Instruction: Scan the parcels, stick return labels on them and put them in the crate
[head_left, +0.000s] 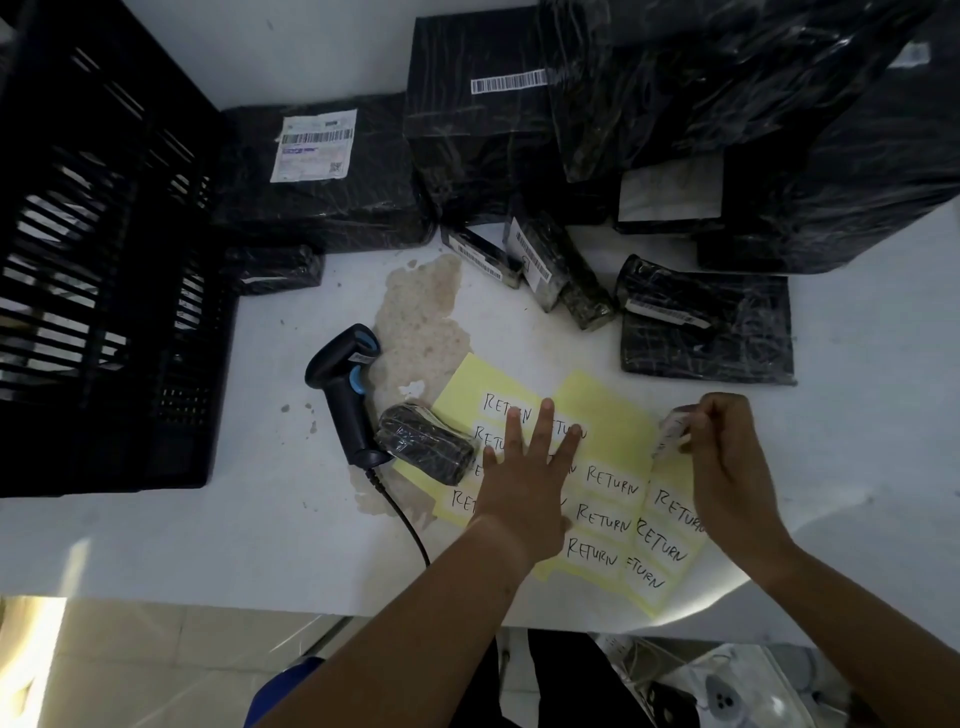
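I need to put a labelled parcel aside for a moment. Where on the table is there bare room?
Bare table lies front left, between the crate, the scanner cable and the near edge, and far right, beside the label sheets below the flat parcel. The back is crowded with parcels; the centre holds sheets, scanner and small parcel.

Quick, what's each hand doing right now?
Left hand: open, fingers spread flat on the yellow label sheet.
Right hand: closed, pinching a white label at the sheet's edge.
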